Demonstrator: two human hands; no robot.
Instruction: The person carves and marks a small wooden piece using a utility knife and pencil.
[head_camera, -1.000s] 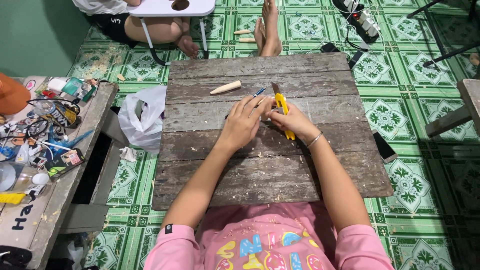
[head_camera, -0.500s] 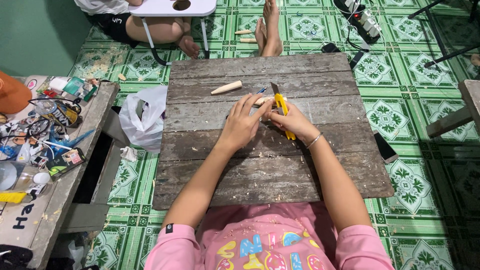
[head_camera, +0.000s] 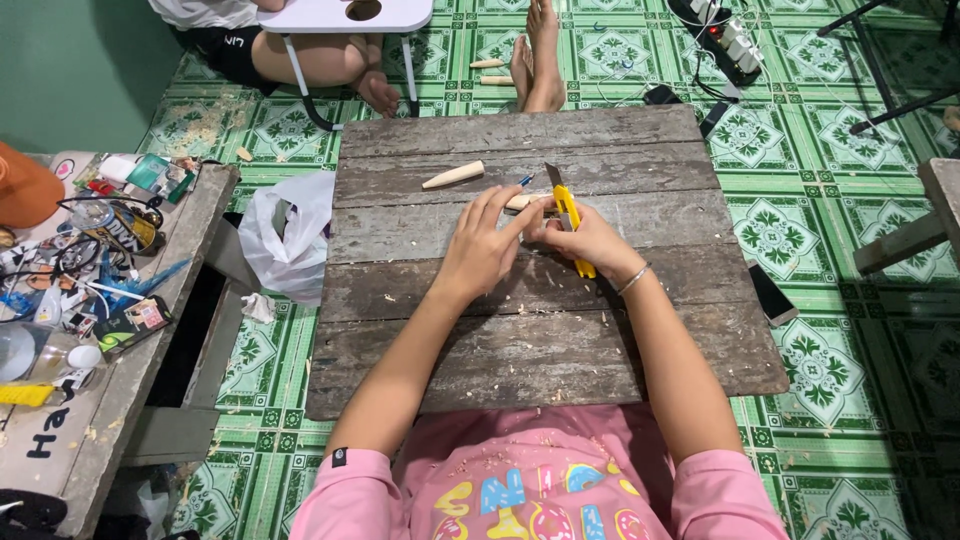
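My right hand (head_camera: 590, 243) grips a yellow utility knife (head_camera: 566, 204) with its blade pointing away from me. My left hand (head_camera: 482, 248) holds a small pale wooden stick (head_camera: 521, 201) against the blade, fingers stretched along it. Both hands rest over the middle of a low table of weathered wooden planks (head_camera: 500, 340). A second carved wooden piece (head_camera: 453, 176), tapered at one end, lies on the planks just beyond my left hand. A blue pen tip (head_camera: 525, 181) shows beside the stick. Wood shavings are scattered over the planks and my pink shirt.
A white plastic bag (head_camera: 290, 235) sits left of the table. A cluttered bench (head_camera: 90, 270) stands at far left. Another person's legs and feet (head_camera: 540, 55) and a small white table (head_camera: 345, 15) lie beyond. A power strip (head_camera: 725, 40) and phone (head_camera: 772, 293) lie on the green tiled floor.
My hands have stayed in the same spot over the planks; the left fingers shifted slightly along the stick and the knife moved a little against it.
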